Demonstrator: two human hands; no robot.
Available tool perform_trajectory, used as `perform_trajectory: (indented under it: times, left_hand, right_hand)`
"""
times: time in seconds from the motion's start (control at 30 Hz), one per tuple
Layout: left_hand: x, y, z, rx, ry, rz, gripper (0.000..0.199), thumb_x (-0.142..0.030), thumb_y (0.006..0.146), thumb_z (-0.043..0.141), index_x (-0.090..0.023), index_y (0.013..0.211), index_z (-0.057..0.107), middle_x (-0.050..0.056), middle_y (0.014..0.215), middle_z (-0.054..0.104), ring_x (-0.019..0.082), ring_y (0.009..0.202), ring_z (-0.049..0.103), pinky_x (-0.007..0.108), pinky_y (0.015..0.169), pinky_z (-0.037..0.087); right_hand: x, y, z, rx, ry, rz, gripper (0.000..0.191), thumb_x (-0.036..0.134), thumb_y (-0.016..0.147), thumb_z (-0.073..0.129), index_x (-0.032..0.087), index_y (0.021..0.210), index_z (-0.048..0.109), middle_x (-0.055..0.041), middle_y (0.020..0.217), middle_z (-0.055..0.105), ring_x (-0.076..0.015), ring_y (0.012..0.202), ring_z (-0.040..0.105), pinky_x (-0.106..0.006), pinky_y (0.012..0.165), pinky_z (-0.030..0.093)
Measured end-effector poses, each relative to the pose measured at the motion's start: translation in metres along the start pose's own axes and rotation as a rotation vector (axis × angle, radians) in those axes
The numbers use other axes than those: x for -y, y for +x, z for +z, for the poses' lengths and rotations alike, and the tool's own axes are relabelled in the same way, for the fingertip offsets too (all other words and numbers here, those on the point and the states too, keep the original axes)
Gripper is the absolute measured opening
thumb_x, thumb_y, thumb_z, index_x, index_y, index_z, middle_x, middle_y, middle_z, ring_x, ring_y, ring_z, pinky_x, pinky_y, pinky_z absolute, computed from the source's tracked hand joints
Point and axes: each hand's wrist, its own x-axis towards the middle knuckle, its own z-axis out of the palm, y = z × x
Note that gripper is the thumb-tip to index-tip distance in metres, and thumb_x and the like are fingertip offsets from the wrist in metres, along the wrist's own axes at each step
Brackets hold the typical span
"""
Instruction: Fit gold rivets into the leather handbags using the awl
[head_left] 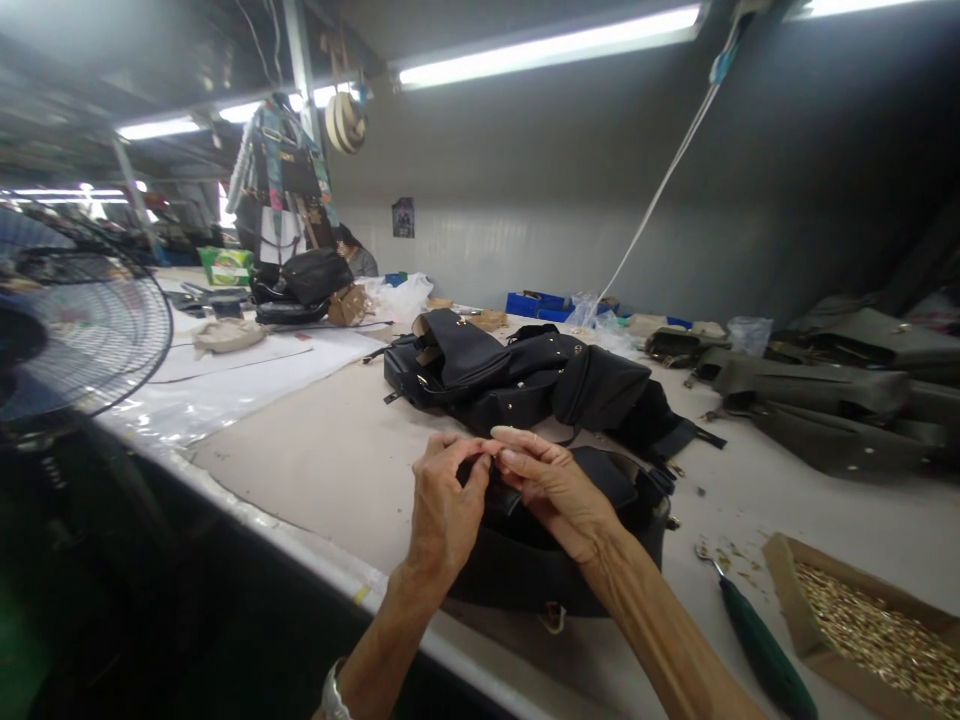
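While the left hand (442,510) and right hand (555,490) pinch something tiny (491,452) on a black leather bag (540,570) near the front edge of the pale surface (300,480), the cardboard tray of brass studs (877,630) looks pretty full.

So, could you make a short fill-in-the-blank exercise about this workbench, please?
The left hand and right hand work at the top of a ____ bag. The cardboard tray holds many small ____ metal pieces. A tool with a ____ handle lies beside the tray. A ____ with a wire guard stands at the far left.
Missing words: black; gold; green; fan.
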Motion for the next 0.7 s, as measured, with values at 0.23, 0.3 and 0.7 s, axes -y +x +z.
perform_trajectory:
  times: [0.23,0.3,0.7]
  left_hand:
    - [-0.002,-0.002,-0.002,-0.041,-0.062,-0.066,0.011,-0.017,0.085,0.059,-0.017,0.089,0.07,0.004,0.091,0.063,0.015,0.088,0.059,0.026,0.083,0.047]
    - [-0.003,-0.004,0.0,-0.058,-0.083,-0.078,0.011,-0.017,0.085,0.06,-0.017,0.088,0.07,0.004,0.091,0.064,0.015,0.086,0.06,0.026,0.081,0.048]
    - [0.011,0.012,-0.02,0.183,-0.006,0.019,0.013,-0.013,0.081,0.063,-0.021,0.087,0.073,0.003,0.09,0.063,0.016,0.093,0.059,0.028,0.088,0.046]
  right_hand:
    - [-0.001,-0.006,0.01,-0.02,0.018,-0.006,0.025,0.021,0.058,0.082,0.018,0.082,0.075,-0.0038,0.083,0.073,-0.0143,0.083,0.066,-0.024,0.085,0.048]
    - [-0.007,-0.004,0.012,-0.037,-0.003,-0.038,0.023,0.021,0.06,0.08,0.019,0.082,0.074,-0.003,0.08,0.073,-0.0149,0.081,0.066,-0.026,0.084,0.049]
    - [0.029,-0.053,0.019,0.039,-1.061,-0.862,0.015,0.012,0.09,0.051,0.019,0.095,0.064,-0.0047,0.097,0.067,-0.0146,0.088,0.062,-0.026,0.08,0.049]
